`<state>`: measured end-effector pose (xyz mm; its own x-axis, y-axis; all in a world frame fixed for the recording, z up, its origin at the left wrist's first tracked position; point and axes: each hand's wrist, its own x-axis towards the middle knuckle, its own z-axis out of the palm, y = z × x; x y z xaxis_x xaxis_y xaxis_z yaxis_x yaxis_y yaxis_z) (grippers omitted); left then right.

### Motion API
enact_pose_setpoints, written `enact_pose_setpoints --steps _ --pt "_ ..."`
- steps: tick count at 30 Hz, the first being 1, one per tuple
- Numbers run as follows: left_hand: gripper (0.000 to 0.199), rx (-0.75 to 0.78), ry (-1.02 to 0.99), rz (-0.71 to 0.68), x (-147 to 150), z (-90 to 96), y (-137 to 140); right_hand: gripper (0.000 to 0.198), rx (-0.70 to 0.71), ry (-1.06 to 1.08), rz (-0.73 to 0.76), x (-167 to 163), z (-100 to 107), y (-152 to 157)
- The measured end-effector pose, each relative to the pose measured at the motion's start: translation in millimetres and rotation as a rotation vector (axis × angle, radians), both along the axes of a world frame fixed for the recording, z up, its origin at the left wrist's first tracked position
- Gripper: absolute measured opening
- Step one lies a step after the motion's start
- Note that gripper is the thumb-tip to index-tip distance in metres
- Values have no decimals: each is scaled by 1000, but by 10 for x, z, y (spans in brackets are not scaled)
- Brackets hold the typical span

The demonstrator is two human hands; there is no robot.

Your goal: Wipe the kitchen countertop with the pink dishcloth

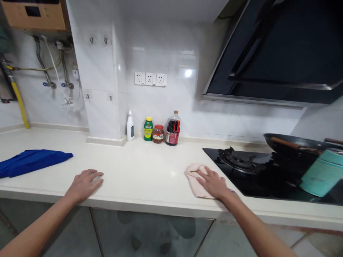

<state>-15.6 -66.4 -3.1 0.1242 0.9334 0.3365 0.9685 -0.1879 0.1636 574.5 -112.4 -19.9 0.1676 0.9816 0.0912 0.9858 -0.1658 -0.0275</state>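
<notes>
My right hand (213, 182) is over a pale pink cloth (197, 191) that lies on the white countertop (144, 178), left of the gas hob. Its fingers press into the cloth's bunched upper part, and the lower part spreads out flat. On the left, my left hand (84, 186) rests palm down near the counter's front edge, open, with nothing in it. Further left lies a blue cloth (37, 160), apart from that hand.
A white bottle (130, 127), a green bottle (148, 129), a red-lidded jar (158, 135) and a dark sauce bottle (173, 130) line the wall. The black hob (257, 185) carries a wok (289, 142) and a turquoise container (323, 175). A range hood (276, 60) overhangs it.
</notes>
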Motion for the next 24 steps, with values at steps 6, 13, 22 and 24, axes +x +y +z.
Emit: enact_pose_setpoints --steps 6,13,22,24 --pt "57 -48 -9 10 14 2 -10 60 172 -142 -27 550 -448 -682" --pt "56 -53 10 12 34 12 -7 53 129 -130 132 -444 -217 -836" --pt "49 22 -41 12 42 2 -65 61 -32 146 747 -2330 182 -458" --pt "47 51 -52 0 34 -10 -71 56 -58 167 862 -2362 207 -448"
